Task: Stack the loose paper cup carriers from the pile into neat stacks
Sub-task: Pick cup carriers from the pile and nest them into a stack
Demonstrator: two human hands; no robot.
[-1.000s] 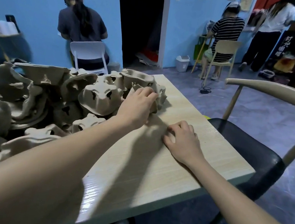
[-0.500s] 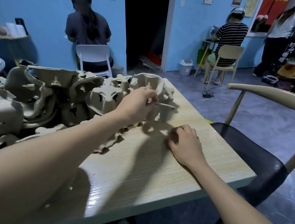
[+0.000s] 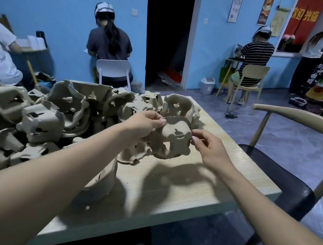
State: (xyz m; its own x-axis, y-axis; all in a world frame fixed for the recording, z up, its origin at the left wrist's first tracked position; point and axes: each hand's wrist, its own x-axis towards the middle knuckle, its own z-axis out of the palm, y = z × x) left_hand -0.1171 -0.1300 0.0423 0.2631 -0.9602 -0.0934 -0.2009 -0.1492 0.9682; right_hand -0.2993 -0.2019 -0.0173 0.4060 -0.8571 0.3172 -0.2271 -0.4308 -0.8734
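Observation:
A big pile of grey-brown pulp cup carriers (image 3: 41, 115) covers the left and back of the light wooden table (image 3: 178, 189). One carrier (image 3: 173, 138) is lifted above the table in front of the pile, tilted with its underside toward me. My left hand (image 3: 146, 123) pinches its upper left rim. My right hand (image 3: 208, 146) pinches its right edge with thumb and forefinger. Another carrier (image 3: 132, 155) lies flat on the table just below the lifted one. Under my left forearm a further carrier (image 3: 100, 182) stands near the front edge.
A black-seated chair with a curved wooden back (image 3: 292, 179) stands right of the table. Beyond the table a person sits on a white chair (image 3: 113, 69). Another seated person (image 3: 252, 58) and a small bin (image 3: 207, 85) are at the back right.
My left hand pulled a carrier out of the pile and raised it. My right hand left the tabletop and took hold of the carrier's right edge. The camera tilted up slightly.

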